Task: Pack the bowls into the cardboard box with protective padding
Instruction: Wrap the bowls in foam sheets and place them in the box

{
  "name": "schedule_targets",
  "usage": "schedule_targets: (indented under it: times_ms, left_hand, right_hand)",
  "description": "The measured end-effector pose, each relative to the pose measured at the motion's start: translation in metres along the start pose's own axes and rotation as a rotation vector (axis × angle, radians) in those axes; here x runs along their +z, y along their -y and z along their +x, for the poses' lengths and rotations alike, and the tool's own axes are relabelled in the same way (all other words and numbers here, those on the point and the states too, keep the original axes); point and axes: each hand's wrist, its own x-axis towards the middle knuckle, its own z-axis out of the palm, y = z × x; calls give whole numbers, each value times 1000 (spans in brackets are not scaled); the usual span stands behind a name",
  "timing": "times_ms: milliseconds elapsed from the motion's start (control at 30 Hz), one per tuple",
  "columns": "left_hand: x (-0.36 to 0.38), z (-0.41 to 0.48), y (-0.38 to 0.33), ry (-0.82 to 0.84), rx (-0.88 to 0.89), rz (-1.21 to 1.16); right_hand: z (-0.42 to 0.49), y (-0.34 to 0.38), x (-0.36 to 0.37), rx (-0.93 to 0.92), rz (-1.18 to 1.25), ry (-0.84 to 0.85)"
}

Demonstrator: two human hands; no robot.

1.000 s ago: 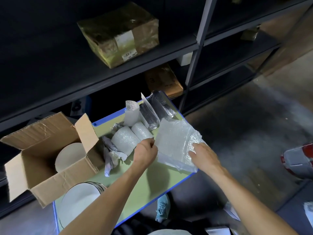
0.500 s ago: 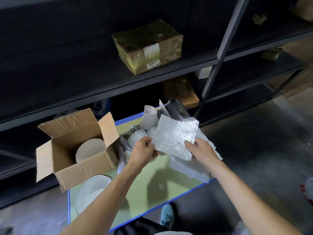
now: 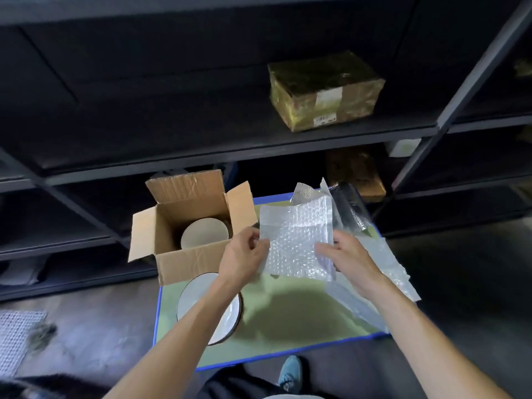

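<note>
1 pale bowl sits inside the open cardboard box, near the back right corner; I cannot tell whether its mouth faces up or down. The 4 flaps of the box stand open. A 2nd bowl, white inside with a dark rim, stands on the table just in front of the box, and the left forearm crosses over it and hides a part of it.

To the right of the box, the bubble wrap sheet is held in the air above the table, almost upright and a little crumpled. The left hand pinches its left edge between thumb and curled fingers. The right hand grips its lower right edge, with the thumb on the front side and the fingers curled behind the sheet. Both hands hold only this sheet.

The table has a green top and a blue border. On its right side lies more bubble wrap, which hangs over the edge. Behind the held sheet there is a dark silver roll of padding and a lighter silver piece, both partly hidden.

Behind the table stands a dark shelf rack. On 1 of its boards rests a wrapped parcel with a white label, and a brown box lies on the board below. At the bottom, a blue-green shoe shows on the grey floor.
</note>
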Motion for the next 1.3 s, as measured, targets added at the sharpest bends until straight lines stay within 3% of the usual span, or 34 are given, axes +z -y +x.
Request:
schedule_targets:
  times_ms: [300, 500, 700, 867, 1300]
  left_hand:
    - [-70, -26, 37, -92, -12, 7]
    - [-102, -48, 78, -149, 8, 294]
    - [-102, -50, 109, -28, -40, 497]
    - [-103, -44, 110, -4, 42, 560]
    - [-137, -49, 95, 91, 143, 536]
  right_hand:
    - [6, 27, 55, -114, -49, 49]
    - [9, 30, 89, -53, -157, -8]
    - [-2, 30, 111, -12, -158, -38]
    - [-9, 27, 118, -6, -154, -93]
    - [-18, 33, 123, 10, -134, -248]
